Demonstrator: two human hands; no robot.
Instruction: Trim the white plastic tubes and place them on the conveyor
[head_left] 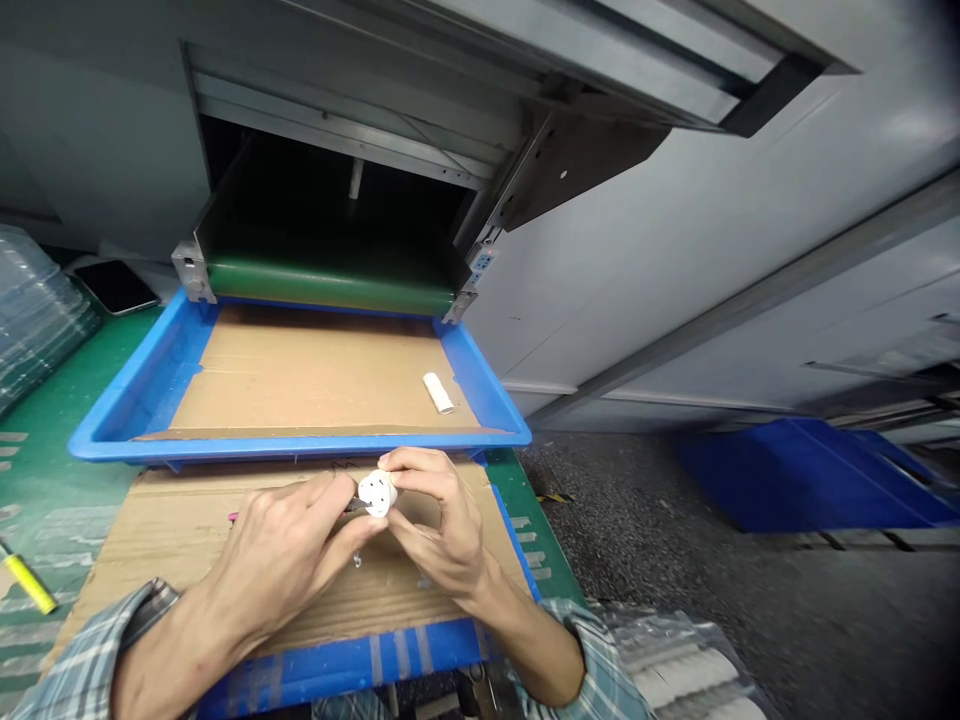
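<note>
Over the cardboard sheet [187, 520], my right hand [442, 520] pinches a small white round part [377, 493] with several dark holes in its face. My left hand [289, 530] is closed around a slim tool [358, 504], whose dark tip reaches the left side of the white part. A pink end [233, 517] shows behind the left hand; whether it belongs to the same tool I cannot tell. The left thumb is at the lower edge of the part. A small pale scrap [357, 560] appears just below the hands.
Beyond the hands stands a blue tray [300, 445] lined with cardboard, holding a white cylinder [438, 393]. A green conveyor belt [330, 285] ends above it. A yellow-handled tool [30, 584] and a phone [116, 286] lie at left, near plastic-wrapped goods [37, 310].
</note>
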